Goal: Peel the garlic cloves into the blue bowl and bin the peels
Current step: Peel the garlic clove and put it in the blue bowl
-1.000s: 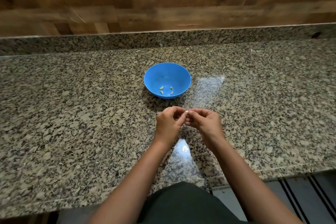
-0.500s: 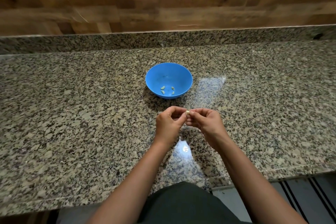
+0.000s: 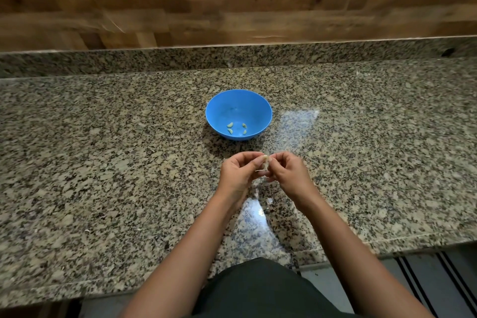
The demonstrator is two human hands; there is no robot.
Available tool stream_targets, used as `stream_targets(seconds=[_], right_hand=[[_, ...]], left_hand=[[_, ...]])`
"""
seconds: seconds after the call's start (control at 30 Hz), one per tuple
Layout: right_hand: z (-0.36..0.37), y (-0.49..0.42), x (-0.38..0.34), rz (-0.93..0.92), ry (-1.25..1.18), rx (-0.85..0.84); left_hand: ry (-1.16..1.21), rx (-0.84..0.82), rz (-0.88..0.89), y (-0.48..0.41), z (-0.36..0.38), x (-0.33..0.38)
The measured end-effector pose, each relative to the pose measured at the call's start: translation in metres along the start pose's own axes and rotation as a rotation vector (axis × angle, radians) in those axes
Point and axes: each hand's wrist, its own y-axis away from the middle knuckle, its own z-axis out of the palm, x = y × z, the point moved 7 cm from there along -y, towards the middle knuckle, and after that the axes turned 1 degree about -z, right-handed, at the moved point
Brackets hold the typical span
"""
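Peel (image 3: 260, 169) now hanging loose, pale clove (image 3: 265, 159) (tiny) pinched between hands (image 3: 236, 173) (image 3: 289, 175)

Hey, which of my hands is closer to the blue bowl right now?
Left, slightly. The left hand is directly on the near side of the blue bowl; the right hand is offset to its right. Both pinch the garlic clove.

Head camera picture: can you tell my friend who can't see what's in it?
A person's left hand and right hand pinch a small garlic clove between their fingertips, with a strip of peel hanging from it, above a speckled granite counter. Just beyond them stands a blue bowl holding four peeled cloves.
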Motion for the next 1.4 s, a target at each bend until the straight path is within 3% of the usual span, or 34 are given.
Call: stream_targets(seconds=[0.17,0.4,0.77,1.03,1.4], right_hand=[[-0.003,-0.002,0.001,-0.005,0.123,-0.008],[-0.011,0.002,-0.004,-0.089,0.207,0.069],[-0.005,0.000,0.000,0.019,-0.116,-0.009],[-0.005,-0.001,0.003,0.104,-0.370,-0.028],[0.002,0.002,0.006,0.193,-0.558,-0.069]], left_hand=[[0.223,-0.025,-0.166,0.000,-0.001,-0.011],[0.239,0.033,-0.178,-0.002,-0.008,-0.011],[-0.350,0.049,0.103,-0.002,-0.008,0.005],[-0.486,-0.024,0.208,0.001,0.002,0.016],[-0.514,0.042,0.243,0.000,-0.003,0.017]])
